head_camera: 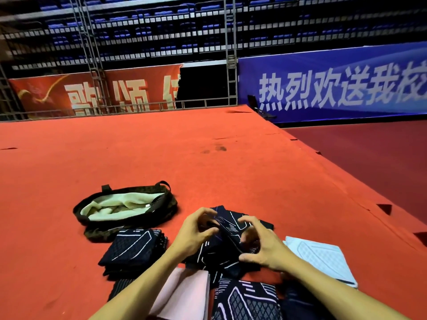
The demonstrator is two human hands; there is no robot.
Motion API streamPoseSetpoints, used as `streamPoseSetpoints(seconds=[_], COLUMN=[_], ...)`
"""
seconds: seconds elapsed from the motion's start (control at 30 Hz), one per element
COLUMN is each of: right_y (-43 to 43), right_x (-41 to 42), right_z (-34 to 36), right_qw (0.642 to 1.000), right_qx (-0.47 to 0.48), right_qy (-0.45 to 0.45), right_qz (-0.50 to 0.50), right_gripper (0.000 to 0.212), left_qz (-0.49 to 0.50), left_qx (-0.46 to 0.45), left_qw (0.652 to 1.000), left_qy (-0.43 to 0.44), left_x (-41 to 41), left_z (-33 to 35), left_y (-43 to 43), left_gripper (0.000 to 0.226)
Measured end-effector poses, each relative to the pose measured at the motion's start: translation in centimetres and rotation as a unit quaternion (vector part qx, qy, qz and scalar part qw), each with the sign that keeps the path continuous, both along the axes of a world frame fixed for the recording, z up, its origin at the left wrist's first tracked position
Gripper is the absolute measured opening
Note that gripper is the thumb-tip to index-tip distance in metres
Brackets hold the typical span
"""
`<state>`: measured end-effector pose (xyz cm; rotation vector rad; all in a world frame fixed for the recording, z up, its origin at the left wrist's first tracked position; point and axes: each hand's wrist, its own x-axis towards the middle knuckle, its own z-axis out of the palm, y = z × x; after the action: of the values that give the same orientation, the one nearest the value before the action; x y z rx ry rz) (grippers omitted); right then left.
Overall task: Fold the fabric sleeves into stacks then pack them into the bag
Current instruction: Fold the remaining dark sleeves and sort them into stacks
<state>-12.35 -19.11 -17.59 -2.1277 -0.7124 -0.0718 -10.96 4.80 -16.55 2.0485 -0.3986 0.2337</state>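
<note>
- The sleeve (231, 224) in hand was dark navy with white line patterning, half folded, held just above the red carpet (208, 162).
- A folded stack (131, 248) of like dark sleeves lay left of it, just beside the bag (172, 204), which lay open with a cream lining.
- Pink sleeves (184, 294) lay nearest the person, pale blue sleeves (321, 257) to the right.
- The blue banner (335, 88) read "热烈欢送我校"; the red banner (92, 93) was partly hidden by scaffolding.
- Left hand (194, 232): fingers curled, pinching the sleeve's left side.
- Right hand (261, 245): fingers curled, gripping its right side.
</note>
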Motion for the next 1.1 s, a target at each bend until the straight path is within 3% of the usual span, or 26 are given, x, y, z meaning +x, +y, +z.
streamPoseSetpoints(seconds=[0.07,0.2,0.33,0.43,0.57,0.67,0.87,1.1], right_y=[-0.4,-1.3,-1.9,-1.8,-1.6,-1.1,-0.2,-0.4], right_x=[-0.5,-0.3,1.4,3.0,6.3,9.2,12.5,11.0], right_z=[0.2,2.8,8.3,12.6,14.7,13.3,4.0,0.8], right_qw=[1.000,0.988,0.961,0.949,0.941,0.940,0.954,0.958], right_qx=[-0.012,0.121,0.262,0.301,0.333,0.331,0.247,0.230], right_qy=[-0.022,-0.066,-0.054,-0.067,-0.009,0.036,0.087,0.088], right_qz=[-0.010,-0.068,-0.072,-0.064,-0.050,-0.071,-0.142,-0.146], right_gripper=[0.074,0.066,0.067,0.065,0.063,0.060,0.061,0.058], left_qz=[-0.008,0.006,-0.005,-0.017,-0.014,0.000,0.025,0.007], left_qx=[-0.003,0.013,-0.098,-0.173,-0.214,-0.215,-0.119,-0.131], left_qw=[1.000,0.996,0.991,0.980,0.973,0.976,0.991,0.990], left_qy=[-0.017,-0.087,-0.092,-0.101,-0.085,-0.046,0.048,0.047], left_x=[-0.5,-1.1,-1.0,0.3,3.8,7.3,11.2,9.7], left_z=[0.8,3.4,7.5,11.0,13.1,12.1,3.6,0.5], left_y=[-0.9,-1.6,-2.0,-2.6,-2.8,-2.7,-2.1,-1.3], left_gripper=[0.038,0.038,0.037,0.036,0.032,0.032,0.040,0.039])
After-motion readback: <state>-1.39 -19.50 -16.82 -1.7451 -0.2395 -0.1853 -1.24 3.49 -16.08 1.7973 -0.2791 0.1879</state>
